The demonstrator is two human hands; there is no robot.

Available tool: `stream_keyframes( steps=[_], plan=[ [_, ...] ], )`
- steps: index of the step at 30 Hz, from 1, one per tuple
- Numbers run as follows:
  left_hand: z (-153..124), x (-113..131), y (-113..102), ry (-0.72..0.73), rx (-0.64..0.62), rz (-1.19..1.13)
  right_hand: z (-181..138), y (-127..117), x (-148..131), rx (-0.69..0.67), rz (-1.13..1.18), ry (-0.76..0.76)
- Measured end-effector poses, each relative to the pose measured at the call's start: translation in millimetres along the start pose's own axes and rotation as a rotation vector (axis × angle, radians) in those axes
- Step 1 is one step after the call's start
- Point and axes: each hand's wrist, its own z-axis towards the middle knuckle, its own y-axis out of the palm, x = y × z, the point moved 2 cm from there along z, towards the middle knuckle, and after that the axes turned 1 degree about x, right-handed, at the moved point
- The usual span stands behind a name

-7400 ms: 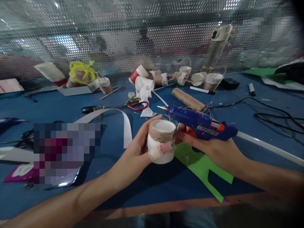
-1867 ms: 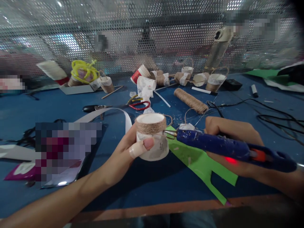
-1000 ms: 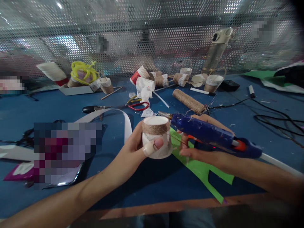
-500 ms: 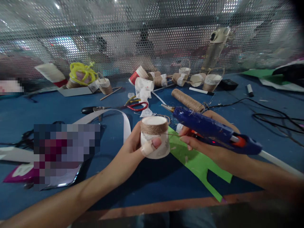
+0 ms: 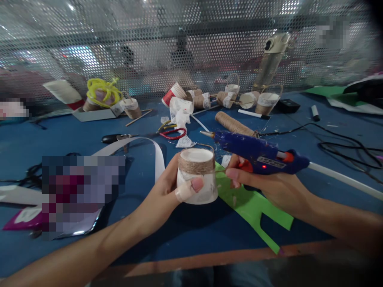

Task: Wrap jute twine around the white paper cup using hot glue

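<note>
Blue tabletop (image 5: 167, 239); left hand (image 5: 171, 185) clasping cup (image 5: 208, 191), right hand (image 5: 272, 185) gripping glue gun (image 5: 245, 145).

Scissors (image 5: 175, 138) behind cup (image 5: 208, 185) — glue gun (image 5: 249, 145) right.

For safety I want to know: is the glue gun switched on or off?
The glue gun looks on: a small red light glows on its side. Its heat cannot be seen.
</note>
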Motion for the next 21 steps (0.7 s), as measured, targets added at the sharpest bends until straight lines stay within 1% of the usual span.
stream_keyframes(
  steps=[6, 11, 17, 21],
  plan=[
    [-1.3, -2.7, 0.7, -0.006, -0.071, -0.039, 1.1, 3.7, -0.4, -0.008, 0.089, 0.028],
    [0.1, -4.1, 1.0, -0.015, -0.106, -0.060, 2.3, 6.4, -3.2, 0.008, 0.146, 0.029],
    [-0.5, -3.3, 0.0, -0.038, -0.092, -0.047, 0.2, 6.2, 1.4, -0.044, 0.124, 0.017],
    [-1.6, -2.8, 1.0, -0.044, -0.109, -0.075, -0.4, 6.6, 4.7, -0.042, 0.156, 0.024]
  ],
)
